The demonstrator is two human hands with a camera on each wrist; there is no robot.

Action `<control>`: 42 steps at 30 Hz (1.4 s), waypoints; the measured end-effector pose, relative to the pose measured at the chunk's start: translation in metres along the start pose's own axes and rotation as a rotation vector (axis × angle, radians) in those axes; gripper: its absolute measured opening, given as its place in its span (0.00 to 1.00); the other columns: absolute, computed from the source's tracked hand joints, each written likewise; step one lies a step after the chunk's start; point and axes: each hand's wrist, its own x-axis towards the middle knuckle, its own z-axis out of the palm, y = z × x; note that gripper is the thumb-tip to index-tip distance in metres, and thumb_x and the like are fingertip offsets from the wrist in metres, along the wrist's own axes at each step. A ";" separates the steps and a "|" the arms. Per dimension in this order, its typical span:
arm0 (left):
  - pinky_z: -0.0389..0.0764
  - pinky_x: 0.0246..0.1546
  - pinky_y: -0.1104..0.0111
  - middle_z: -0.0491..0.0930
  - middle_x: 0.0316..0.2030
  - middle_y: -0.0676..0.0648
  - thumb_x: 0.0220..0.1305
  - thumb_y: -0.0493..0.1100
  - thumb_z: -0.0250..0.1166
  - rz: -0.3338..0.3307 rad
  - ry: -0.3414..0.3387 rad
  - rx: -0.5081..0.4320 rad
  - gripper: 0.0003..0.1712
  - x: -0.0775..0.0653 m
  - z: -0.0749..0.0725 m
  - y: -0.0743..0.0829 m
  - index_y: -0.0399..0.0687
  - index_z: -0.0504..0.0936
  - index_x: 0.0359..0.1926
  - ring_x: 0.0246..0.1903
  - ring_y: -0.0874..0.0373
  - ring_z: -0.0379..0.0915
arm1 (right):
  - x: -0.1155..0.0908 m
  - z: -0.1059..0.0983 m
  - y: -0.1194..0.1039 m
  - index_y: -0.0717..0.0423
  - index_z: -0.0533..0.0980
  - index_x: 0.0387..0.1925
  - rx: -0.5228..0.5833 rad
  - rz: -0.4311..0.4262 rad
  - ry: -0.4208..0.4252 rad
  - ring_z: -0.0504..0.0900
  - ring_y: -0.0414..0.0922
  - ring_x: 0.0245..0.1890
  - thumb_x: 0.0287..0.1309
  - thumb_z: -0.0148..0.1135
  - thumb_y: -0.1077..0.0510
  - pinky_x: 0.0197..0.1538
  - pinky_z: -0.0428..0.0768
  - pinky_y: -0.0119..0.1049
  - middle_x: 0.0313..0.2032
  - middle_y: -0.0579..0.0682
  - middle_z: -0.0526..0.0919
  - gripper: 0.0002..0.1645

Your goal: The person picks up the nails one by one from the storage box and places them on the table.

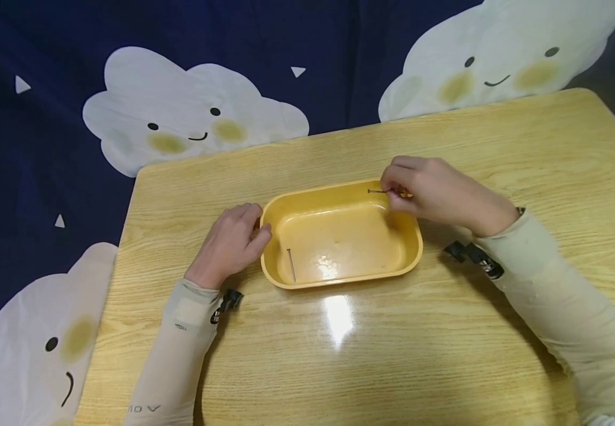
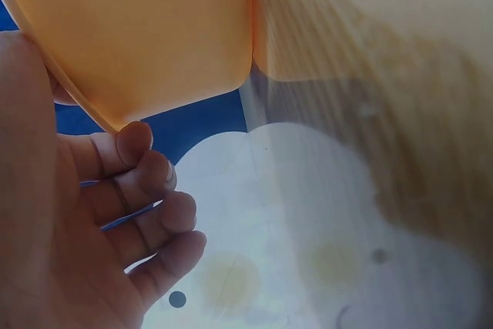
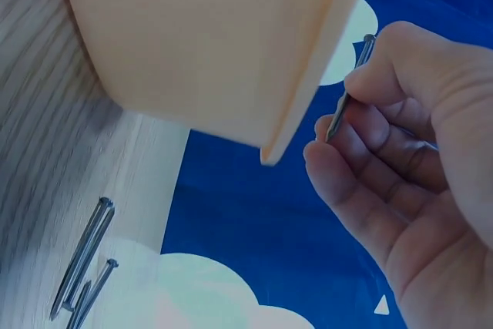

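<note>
A yellow oval plastic tray (image 1: 334,236) sits on the table. At its left end my left hand (image 1: 230,245) grips the rim, thumb over the edge and the other fingers outside. Above the tray's far right corner, my right hand (image 1: 430,186) pinches a metal nail (image 1: 375,191) between thumb and fingers. The right wrist view shows this held nail (image 3: 337,115) apart from the tray's rim. Another nail (image 1: 291,265) lies inside the tray near the left end.
In the right wrist view, several loose nails (image 3: 80,260) lie on the wooden table (image 1: 307,367) beside the tray; the head view does not show them clearly. A dark blue cloth with cloud prints (image 1: 196,112) hangs behind the table.
</note>
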 end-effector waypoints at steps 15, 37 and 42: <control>0.62 0.27 0.66 0.64 0.21 0.49 0.65 0.46 0.54 0.016 0.024 0.008 0.13 0.001 -0.001 0.001 0.45 0.69 0.25 0.22 0.53 0.61 | -0.003 -0.005 0.013 0.58 0.81 0.35 -0.020 0.073 0.009 0.75 0.40 0.29 0.55 0.65 0.67 0.34 0.76 0.37 0.32 0.48 0.81 0.05; 0.62 0.27 0.66 0.64 0.21 0.50 0.65 0.46 0.54 0.005 0.011 0.000 0.13 0.000 -0.001 0.001 0.46 0.68 0.25 0.22 0.54 0.61 | -0.008 -0.010 0.030 0.57 0.81 0.34 -0.066 0.192 -0.019 0.73 0.41 0.29 0.58 0.66 0.66 0.33 0.73 0.35 0.30 0.49 0.80 0.03; 0.62 0.26 0.66 0.64 0.21 0.50 0.65 0.46 0.54 0.005 0.012 -0.001 0.13 0.000 0.000 0.000 0.47 0.68 0.25 0.22 0.54 0.61 | -0.010 -0.010 0.036 0.58 0.81 0.35 -0.069 0.208 -0.033 0.73 0.42 0.28 0.58 0.65 0.66 0.33 0.72 0.35 0.29 0.50 0.80 0.03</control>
